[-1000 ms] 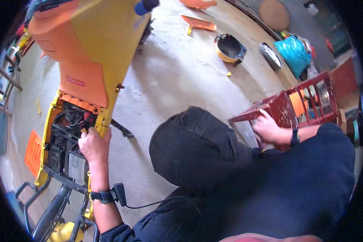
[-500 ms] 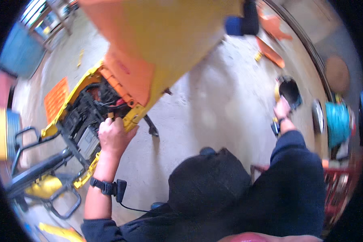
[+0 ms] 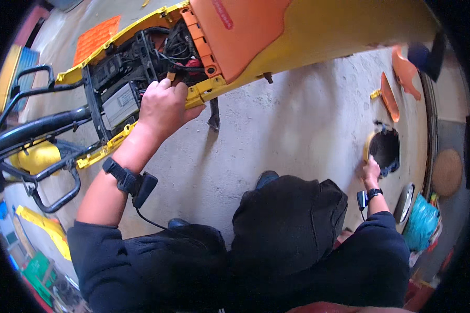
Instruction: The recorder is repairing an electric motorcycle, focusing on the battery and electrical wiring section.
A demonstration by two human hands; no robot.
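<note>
Scooter (image 3: 240, 36), cropped above, hands (image 3: 163, 107) (fingertips (image 3: 165, 83) partly hidden)

Wears a dark navy top (image 3: 96, 255) with long, loose sleeves (image 3: 376, 240), creased into soft folds and stopping short of the wrists. Ends in a bare left hand (image 3: 163, 104) and a bare right hand (image 3: 371, 171). Carries a black strap (image 3: 121, 173) around the left wrist, with a chunky black box (image 3: 145, 190) fixed at one side and a thin black cable (image 3: 150, 221) curving away from it. Bears a similar dark band (image 3: 374, 193) on the right, beside a small device (image 3: 362, 200) with a paler face. Shows black trousers (image 3: 284, 219), wrinkled and marked by a lengthwise seam (image 3: 314, 229). Includes dark, bluish shoes (image 3: 267, 179), only partly visible.
</note>
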